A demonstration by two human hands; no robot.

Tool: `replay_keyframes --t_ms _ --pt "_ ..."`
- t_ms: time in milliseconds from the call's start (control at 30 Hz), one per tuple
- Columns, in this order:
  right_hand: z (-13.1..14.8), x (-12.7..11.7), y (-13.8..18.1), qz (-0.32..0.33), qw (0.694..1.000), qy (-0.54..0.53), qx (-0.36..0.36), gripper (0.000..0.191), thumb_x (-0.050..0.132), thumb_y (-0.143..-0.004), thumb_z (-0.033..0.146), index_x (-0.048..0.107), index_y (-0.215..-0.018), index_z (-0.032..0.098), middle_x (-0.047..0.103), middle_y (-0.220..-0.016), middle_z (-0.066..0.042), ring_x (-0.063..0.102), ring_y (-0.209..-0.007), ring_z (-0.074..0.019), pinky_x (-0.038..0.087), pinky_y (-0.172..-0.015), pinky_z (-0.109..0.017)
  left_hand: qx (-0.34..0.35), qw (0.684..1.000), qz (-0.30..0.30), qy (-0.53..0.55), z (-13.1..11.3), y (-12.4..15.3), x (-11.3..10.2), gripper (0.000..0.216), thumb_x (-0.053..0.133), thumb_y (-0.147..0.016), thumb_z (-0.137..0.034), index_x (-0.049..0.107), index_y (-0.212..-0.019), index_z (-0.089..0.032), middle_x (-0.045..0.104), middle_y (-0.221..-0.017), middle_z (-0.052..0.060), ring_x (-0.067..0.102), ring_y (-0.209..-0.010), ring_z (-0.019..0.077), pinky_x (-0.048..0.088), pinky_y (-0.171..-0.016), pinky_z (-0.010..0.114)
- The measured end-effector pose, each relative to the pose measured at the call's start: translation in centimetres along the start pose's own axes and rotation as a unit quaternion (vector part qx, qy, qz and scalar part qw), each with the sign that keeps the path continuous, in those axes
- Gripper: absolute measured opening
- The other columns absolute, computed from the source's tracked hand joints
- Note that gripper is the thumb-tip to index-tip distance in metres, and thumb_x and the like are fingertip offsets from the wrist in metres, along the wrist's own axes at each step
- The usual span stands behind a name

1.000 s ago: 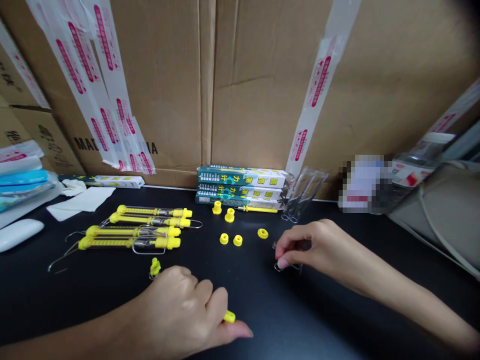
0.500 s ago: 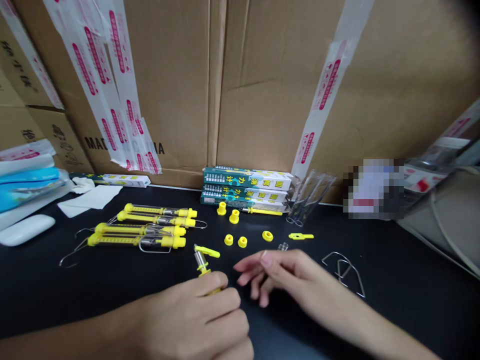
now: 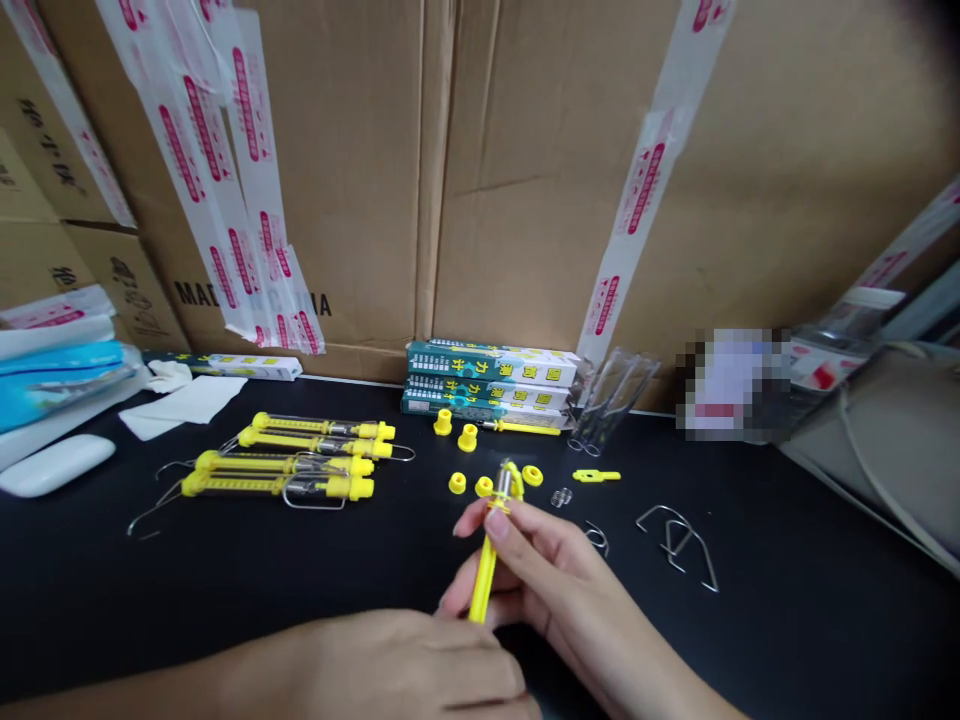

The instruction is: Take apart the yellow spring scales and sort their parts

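Hands at work: Right hand (image 3: 555, 570) pinches a yellow rod (image 3: 483, 585) between thumb and fingers just below its metal sleeve, while the left hand (image 3: 450, 660) curls at the rod's lower end, its grip hidden from the camera.
Cardboard wall: Large brown cartons (image 3: 570, 190), sealed with red-printed tape, rise behind the scene.
Black tabletop: The dark surface (image 3: 337, 590) stretches beneath both hands.
Slim boxes: A stack of green-and-white boxes (image 3: 487, 366) sits against the cardboard.
Yellow-ended tubes: Four instruments (image 3: 281, 484) with wire hooks lie side by side, left of the hands.
Clear tubes: Transparent cylinders (image 3: 611, 400) lean just right of the stack.
Yellow rod: Tilted, it stands above the tabletop between the two hands, sleeve end up.
Bent wires: Metal pieces (image 3: 694, 540) lie right of the right hand.
Flat yellow piece: One tab (image 3: 596, 476) rests beyond the right hand.
Yellow caps: Small fittings (image 3: 467, 438) dot the tabletop in front of the boxes.
Coils: Tiny metallic-looking rings (image 3: 561, 496) lie clustered near the tab.
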State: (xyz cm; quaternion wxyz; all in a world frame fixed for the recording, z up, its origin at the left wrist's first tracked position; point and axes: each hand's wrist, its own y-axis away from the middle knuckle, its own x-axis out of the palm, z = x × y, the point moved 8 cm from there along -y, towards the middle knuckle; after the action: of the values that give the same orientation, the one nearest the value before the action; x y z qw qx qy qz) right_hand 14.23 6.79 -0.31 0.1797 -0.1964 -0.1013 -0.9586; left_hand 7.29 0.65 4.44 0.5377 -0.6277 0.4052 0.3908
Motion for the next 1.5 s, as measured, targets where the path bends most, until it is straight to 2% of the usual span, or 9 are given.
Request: replay_keyframes --t_ms 167,267,467,533,633,833,1067,1200,1500 --pt "2.8 -2.7 0.3 -0.107 0.989 0.024 -0.097 0.035 0.068 -0.091 0.051 0.067 -0.096 0.017 0.078 -0.080 -0.007 0.075 -0.077 -0.0192 0.058 -0.073 -0.030 -0.141 0.985 0.010 0.096 2.6 0.7 -0.6 0.022 0.076 -0.086 -0.014 0.064 -0.104 -0.020 0.072 -0.099 -0.003 0.070 -0.086 0.0092 0.052 -0.085 0.010" --pt "5.3 -5.0 1.3 -0.182 0.961 0.051 -0.202 0.029 0.065 -0.093 0.050 0.066 -0.100 0.021 0.074 -0.075 -0.002 0.070 -0.073 -0.0158 0.056 -0.073 -0.027 -0.117 0.981 0.030 0.151 2.5 0.5 -1.2 0.035 0.060 -0.088 0.001 0.064 -0.114 -0.021 0.066 -0.119 0.002 0.065 -0.108 0.0112 0.048 -0.096 0.011" --pt "8.9 -6.7 3.2 -0.257 0.891 0.170 -0.335 0.022 0.052 -0.101 0.046 0.063 -0.103 0.027 0.053 -0.064 0.004 0.054 -0.063 -0.0140 0.051 -0.066 -0.026 -0.177 0.963 -0.074 0.187 4.3 1.4 -1.3 0.060 0.038 -0.077 0.015 0.062 -0.118 -0.021 0.060 -0.126 0.003 0.062 -0.111 0.0110 0.049 -0.097 0.015" --pt "9.5 -6.7 3.4 -0.273 0.876 0.206 -0.341 0.018 0.055 -0.100 0.045 0.060 -0.106 0.028 0.048 -0.066 0.005 0.051 -0.062 -0.0143 0.049 -0.065 -0.026 -0.199 0.954 -0.159 0.156 5.2 2.0 -1.7 0.046 0.046 -0.085 0.011 0.064 -0.112 -0.022 0.061 -0.122 0.003 0.062 -0.106 0.0112 0.053 -0.084 0.012" --pt "9.4 -7.1 3.0 -0.291 0.861 0.295 -0.297 0.018 0.060 -0.096 0.042 0.059 -0.108 0.029 0.046 -0.071 0.005 0.046 -0.059 -0.0138 0.042 -0.054 -0.025 -0.251 0.941 -0.202 0.101 6.3 2.7 -1.6 0.035 0.073 -0.081 0.000 0.066 -0.107 -0.022 0.062 -0.111 0.001 0.060 -0.103 0.0155 0.053 -0.090 0.020" --pt "8.8 -7.7 2.2 -0.289 0.806 0.462 -0.230 0.021 0.050 -0.098 0.041 0.059 -0.105 0.024 0.060 -0.082 -0.001 0.052 -0.067 -0.0179 0.037 -0.054 -0.028 -0.213 0.959 -0.162 0.090 5.5 2.1 -1.4 0.008 0.069 -0.091 -0.014 0.070 -0.098 -0.018 0.067 -0.093 0.001 0.060 -0.087 0.0156 0.053 -0.080 0.025" --pt "10.1 -7.0 3.3 -0.307 0.783 0.482 -0.247 0.022 0.052 -0.096 0.042 0.059 -0.109 0.025 0.067 -0.096 -0.003 0.060 -0.081 -0.0206 0.042 -0.063 -0.028 -0.184 0.959 -0.192 0.095 4.9 1.3 -2.1 0.016 0.062 -0.093 -0.007 0.070 -0.104 -0.016 0.073 -0.098 0.002 0.059 -0.093 0.0170 0.054 -0.085 0.026" --pt "10.9 -7.0 4.2 -0.320 0.768 0.472 -0.292 0.020 0.056 -0.095 0.040 0.061 -0.105 0.025 0.067 -0.098 -0.003 0.061 -0.079 -0.0194 0.045 -0.063 -0.026 -0.212 0.950 -0.208 0.098 6.9 -0.3 -2.5 0.016 0.068 -0.087 -0.004 0.070 -0.097 -0.017 0.073 -0.093 0.000 0.059 -0.099 0.0182 0.054 -0.091 0.030" --pt "10.9 -6.4 4.8 -0.331 0.759 0.467 -0.309 0.016 0.057 -0.091 0.036 0.064 -0.099 0.024 0.068 -0.089 -0.003 0.062 -0.070 -0.0182 0.047 -0.059 -0.026 -0.288 0.951 -0.110 -0.001 12.8 -4.1 -1.3 0.011 0.070 -0.089 -0.014 0.070 -0.100 -0.015 0.066 -0.105 0.007 0.070 -0.092 0.0211 0.059 -0.085 0.039"
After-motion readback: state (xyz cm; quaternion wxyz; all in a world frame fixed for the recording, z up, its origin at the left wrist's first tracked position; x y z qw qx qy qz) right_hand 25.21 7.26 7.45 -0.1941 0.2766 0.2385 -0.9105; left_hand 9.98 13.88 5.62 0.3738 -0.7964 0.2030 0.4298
